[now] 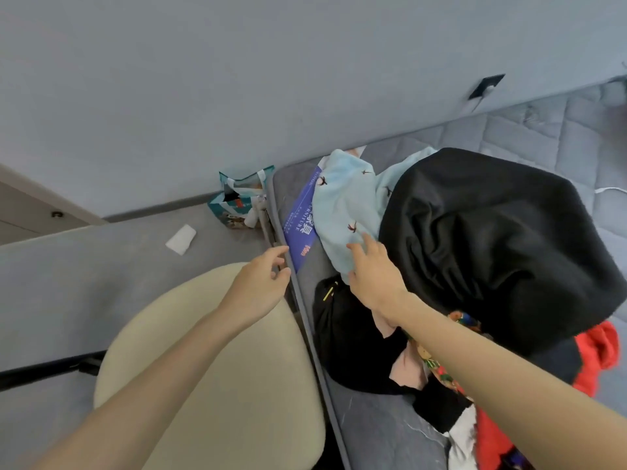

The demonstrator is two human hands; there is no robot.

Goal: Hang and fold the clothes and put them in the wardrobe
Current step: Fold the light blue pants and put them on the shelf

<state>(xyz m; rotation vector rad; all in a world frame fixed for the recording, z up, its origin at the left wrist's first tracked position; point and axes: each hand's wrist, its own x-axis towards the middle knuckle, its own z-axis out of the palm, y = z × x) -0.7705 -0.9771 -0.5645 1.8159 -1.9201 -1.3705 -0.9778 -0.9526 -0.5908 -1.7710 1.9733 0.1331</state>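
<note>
A heap of clothes lies on a grey quilted mattress [373,425], which fills the right half of the view. At the near left of the heap is a light blue garment [342,212] printed with small dark birds. The right hand [373,276] lies on its lower edge with the fingers spread and fairly straight, touching the cloth without gripping it.

Just right of that hand, a large black garment [492,239] is mounded over the pile and covers part of the blue one. Under the right forearm lies another black garment [346,334] with a thin yellow line, along with bits of pink and patterned cloth. A red garment [597,351] shows at the far right.

The left hand [259,286] hovers beside the mattress edge, apart from the clothes, its fingers loosely curled and holding nothing. Below it is a cream chair seat [220,385]. A dark blue booklet [302,222] lies on the mattress, partly under the blue garment. On the floor by the wall stand a teal bag [237,198] and a white scrap [181,239].
</note>
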